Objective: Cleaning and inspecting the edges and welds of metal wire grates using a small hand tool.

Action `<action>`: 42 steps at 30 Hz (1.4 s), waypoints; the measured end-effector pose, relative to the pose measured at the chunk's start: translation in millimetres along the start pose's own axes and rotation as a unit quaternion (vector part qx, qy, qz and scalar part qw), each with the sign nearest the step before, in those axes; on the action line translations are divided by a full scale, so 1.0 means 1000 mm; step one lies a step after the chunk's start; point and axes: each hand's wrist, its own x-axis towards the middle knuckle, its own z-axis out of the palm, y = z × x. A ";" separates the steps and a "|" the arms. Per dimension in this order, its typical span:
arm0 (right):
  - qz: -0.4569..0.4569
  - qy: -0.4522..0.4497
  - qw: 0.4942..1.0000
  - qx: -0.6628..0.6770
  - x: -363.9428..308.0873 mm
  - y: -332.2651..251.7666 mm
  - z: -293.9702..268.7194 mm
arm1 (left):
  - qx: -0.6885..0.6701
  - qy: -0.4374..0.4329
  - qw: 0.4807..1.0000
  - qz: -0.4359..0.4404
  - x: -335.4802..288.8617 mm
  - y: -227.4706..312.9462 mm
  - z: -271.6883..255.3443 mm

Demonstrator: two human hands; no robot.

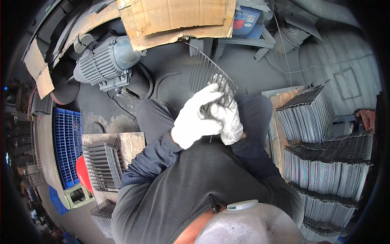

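Several stacks of wire panels (325, 171): the biggest mass I see from my remote seat, in close-packed grey rows, well to the right of the grip.
Cardboard (174, 20): brown sheets, straight beyond the grip.
Motor (101, 61): grey, finned, beyond the grip and to its left.
Blue crate (67, 142): slatted, far left of the grip.
Smaller stack (101, 166): metal frames, left of the grip.
Wire panel (211, 69): one bent grid, between the gloves, rising beyond them.
Left hand (197, 116): white-gloved, fingers curved against the panel; I cannot tell whether they pinch.
Right hand (230, 122): white-gloved, pinching the panel's lower part.
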 end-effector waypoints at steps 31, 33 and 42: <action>0.182 0.084 0.972 -0.124 0.165 -0.040 -0.167 | -0.294 0.157 0.887 -0.319 0.107 -0.135 -0.096; 0.188 0.096 0.967 -0.146 0.168 -0.036 -0.160 | -0.278 0.179 0.882 -0.337 0.107 -0.135 -0.098; 0.165 0.038 0.969 -0.182 0.180 0.013 -0.132 | -0.326 0.218 0.858 -0.333 0.065 -0.143 -0.140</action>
